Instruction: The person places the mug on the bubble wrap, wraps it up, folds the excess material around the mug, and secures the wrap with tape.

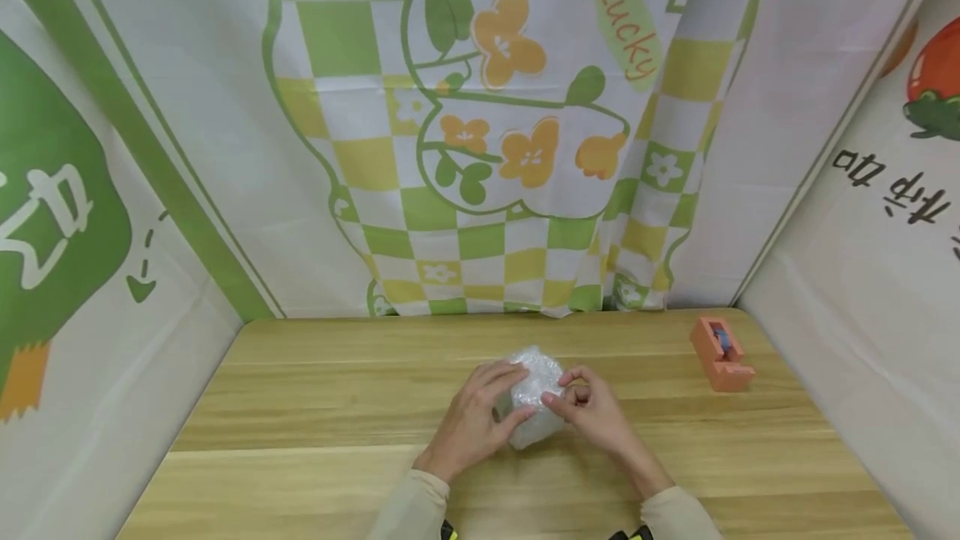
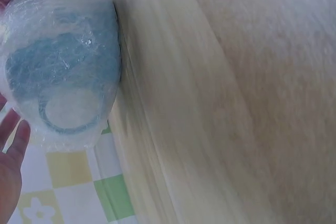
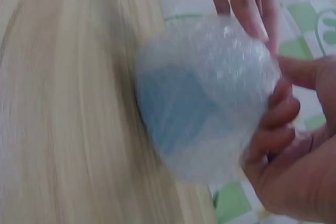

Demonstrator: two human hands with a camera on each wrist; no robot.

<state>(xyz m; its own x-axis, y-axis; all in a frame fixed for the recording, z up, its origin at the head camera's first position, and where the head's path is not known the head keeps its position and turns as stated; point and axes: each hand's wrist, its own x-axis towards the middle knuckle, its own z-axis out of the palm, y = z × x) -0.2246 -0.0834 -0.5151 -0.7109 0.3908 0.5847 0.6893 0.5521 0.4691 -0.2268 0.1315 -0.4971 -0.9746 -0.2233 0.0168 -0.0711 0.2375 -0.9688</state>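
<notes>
A blue mug (image 2: pixel 63 61) stands on the table inside a wrapping of clear bubble wrap (image 1: pixel 536 373). A loop that looks like its handle shows through the plastic in the left wrist view. On the left side of the bundle is my left hand (image 1: pixel 476 411), its fairly straight fingers and thumb resting on the wrap near the top. My right hand (image 1: pixel 596 411) is at the right side, with thumb and curled fingers pinching the bubble wrap. In the right wrist view the right hand's fingers (image 3: pixel 275 124) press against the plastic. The mug's rim is hidden.
An orange tape dispenser (image 1: pixel 723 357) with a blue roll stands at the back right of the wooden table (image 1: pixel 322 407). Behind the table hangs a green-and-yellow checked curtain (image 1: pixel 480 257). Printed fabric walls (image 1: pixel 885 290) close in the sides.
</notes>
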